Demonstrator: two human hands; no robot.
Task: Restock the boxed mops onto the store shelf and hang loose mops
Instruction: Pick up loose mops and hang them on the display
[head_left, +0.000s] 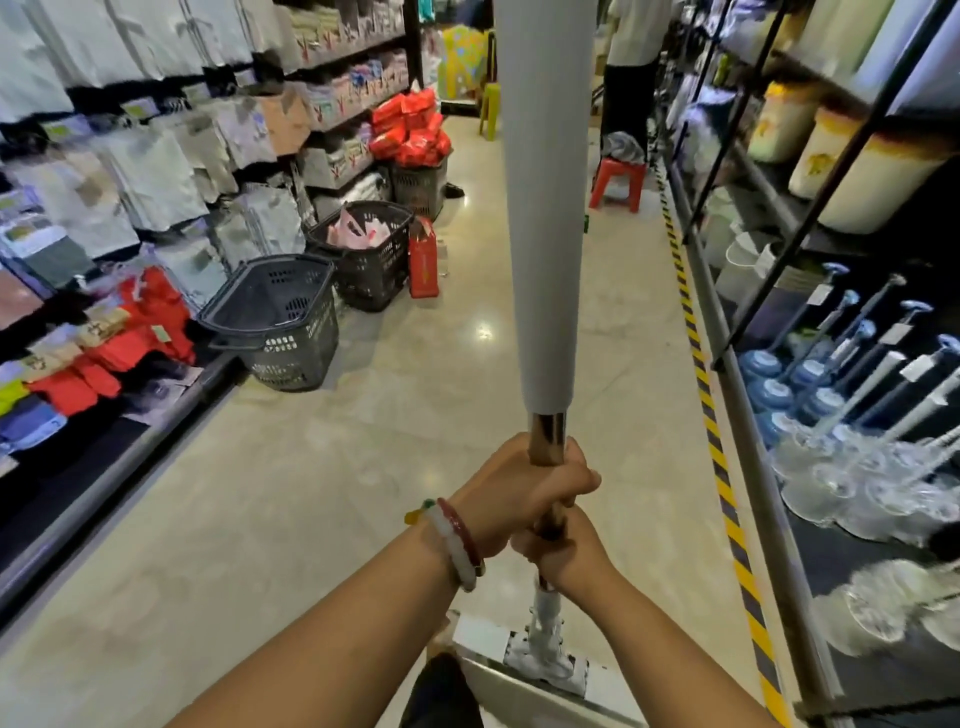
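I stand in a shop aisle with shelves on both sides and hold a mop upright in front of me. Its long handle has a pale grey sleeve above a shiny metal pole, and its flat white head sits by my feet. My left hand, bracelets on the wrist, wraps tightly around the metal pole. My right hand grips the pole just below, touching the left.
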